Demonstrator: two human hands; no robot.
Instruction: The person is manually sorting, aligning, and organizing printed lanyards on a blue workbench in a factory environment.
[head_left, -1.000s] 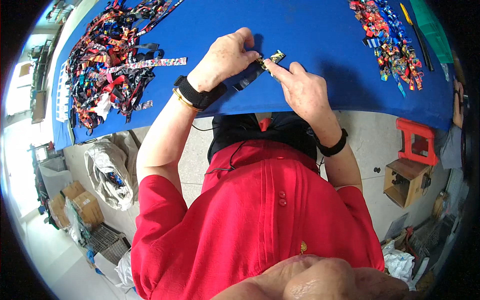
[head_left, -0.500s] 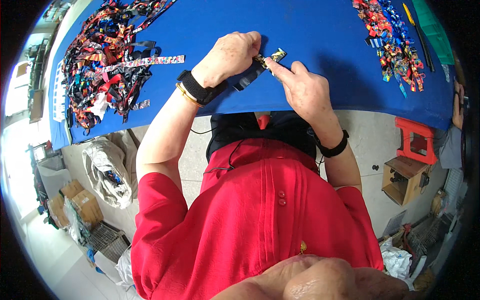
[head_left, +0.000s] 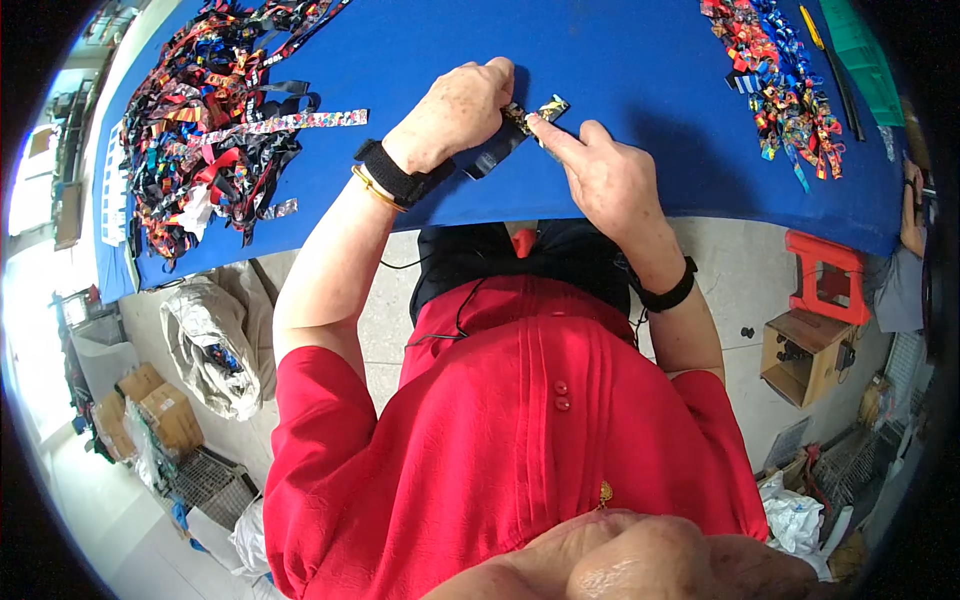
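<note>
In the upper middle of the frame, my left hand (head_left: pixel 455 118) bends inward at the wrist, knuckles up, fingers curled at the near end of a short patterned strap (head_left: pixel 552 106) on the blue table (head_left: pixel 620 60); its fingertips are hidden, so I cannot tell how tightly they close. My right hand (head_left: pixel 612 185), just right of centre, angles up-left, index finger (head_left: pixel 560 142) straight, its tip touching the strap; I cannot tell whether my thumb pinches beneath.
</note>
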